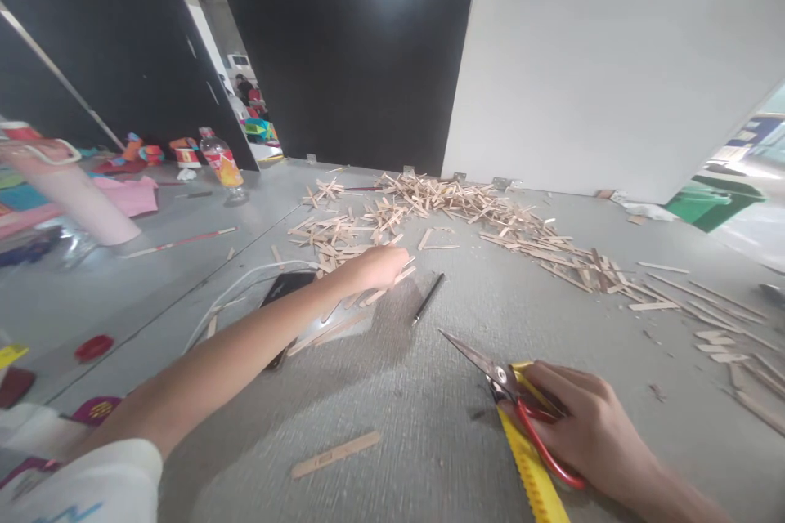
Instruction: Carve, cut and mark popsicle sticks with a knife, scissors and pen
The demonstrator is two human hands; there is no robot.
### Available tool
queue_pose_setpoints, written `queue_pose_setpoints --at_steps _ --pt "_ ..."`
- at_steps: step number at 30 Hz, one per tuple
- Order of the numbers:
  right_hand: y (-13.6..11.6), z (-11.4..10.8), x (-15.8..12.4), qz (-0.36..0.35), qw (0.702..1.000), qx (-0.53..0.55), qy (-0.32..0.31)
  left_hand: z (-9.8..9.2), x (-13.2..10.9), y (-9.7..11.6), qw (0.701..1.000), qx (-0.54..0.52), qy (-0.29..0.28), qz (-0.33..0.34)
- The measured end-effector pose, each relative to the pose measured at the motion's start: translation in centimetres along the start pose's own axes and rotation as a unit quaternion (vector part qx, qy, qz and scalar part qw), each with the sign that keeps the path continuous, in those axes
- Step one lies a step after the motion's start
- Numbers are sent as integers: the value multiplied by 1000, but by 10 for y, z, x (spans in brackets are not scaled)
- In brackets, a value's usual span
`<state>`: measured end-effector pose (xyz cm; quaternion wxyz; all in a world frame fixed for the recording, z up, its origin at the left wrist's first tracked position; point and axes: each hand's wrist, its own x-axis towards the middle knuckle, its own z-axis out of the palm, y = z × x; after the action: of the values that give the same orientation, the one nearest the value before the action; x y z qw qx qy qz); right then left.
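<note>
My left hand [385, 265] stretches to the near edge of a heap of wooden craft sticks [441, 198], fingers closed low among them. What it pinches is hidden by the fingers. My right hand [592, 425] is wrapped round scissors [484, 361] with a red handle, their pointed blades towards the middle of the table. Beside the scissors, partly under that hand, runs a yellow strip-like tool [532, 470] with a notched edge. A black pen [429, 298] lies between the hands. One loose craft stick [336, 454] lies nearer to me.
Under my left forearm is a dark phone [287, 286] with a white cable [230, 288]. Left stand a pink bottle [91, 196] and a drink bottle [222, 167]; a red cap [94, 348] lies nearby. Black and white panels [349, 57] close the back. Cut stick pieces [717, 343] lie right.
</note>
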<state>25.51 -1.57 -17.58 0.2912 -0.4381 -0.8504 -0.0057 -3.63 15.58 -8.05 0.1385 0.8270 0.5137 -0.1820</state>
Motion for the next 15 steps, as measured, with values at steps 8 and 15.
queue_pose_setpoints --at_steps 8,15 --pt "0 0 0 -4 1000 -8 0 2 6 -8 997 -39 -18 63" --pt "2 2 1 -3 1000 -2 -4 -6 0 -15 986 -123 64 91"
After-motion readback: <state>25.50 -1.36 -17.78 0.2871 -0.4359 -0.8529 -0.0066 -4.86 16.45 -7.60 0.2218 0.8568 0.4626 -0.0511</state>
